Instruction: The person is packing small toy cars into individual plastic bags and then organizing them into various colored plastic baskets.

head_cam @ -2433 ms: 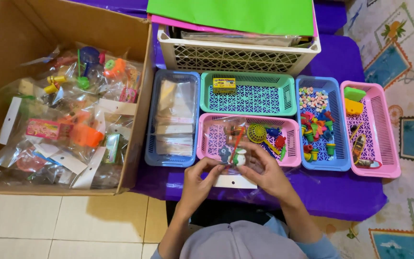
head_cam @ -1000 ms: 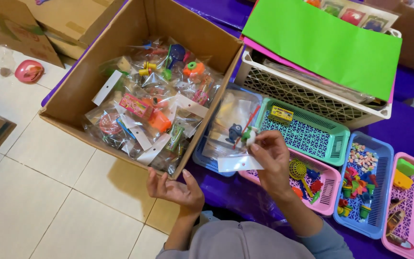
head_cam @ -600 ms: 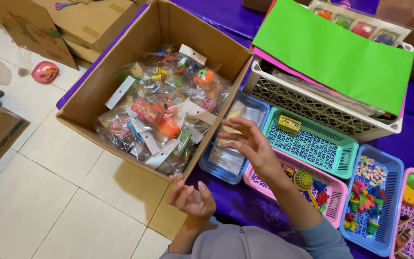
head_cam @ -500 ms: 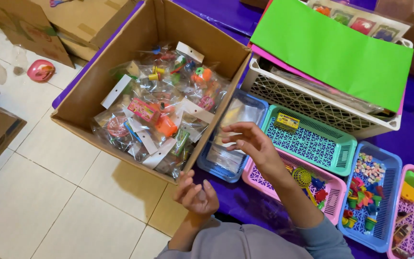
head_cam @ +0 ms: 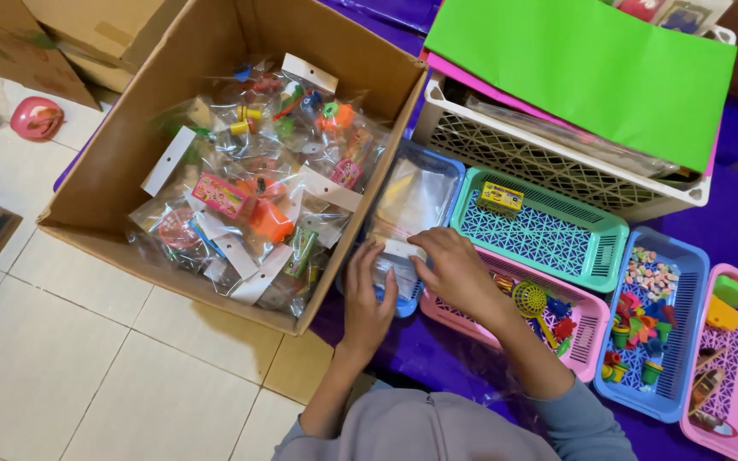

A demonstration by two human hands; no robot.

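Clear plastic bags (head_cam: 403,224) lay in the blue basket (head_cam: 450,171) right of the cardboard box (head_cam: 130,154). Left hand (head_cam: 367,294) and right hand (head_cam: 454,269), close together, pinched one bag's white header (head_cam: 401,250); seemingly light, limp and slippery, best gripped there.

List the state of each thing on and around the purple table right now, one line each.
Cardboard box: open, packed with bagged toys.
Blue basket: holds clear bags.
Left hand: on a clear bag at the basket's near end.
Right hand: fingers on the same bag.
Teal basket: nearly empty, one yellow box.
White crate: covered by green sheet.
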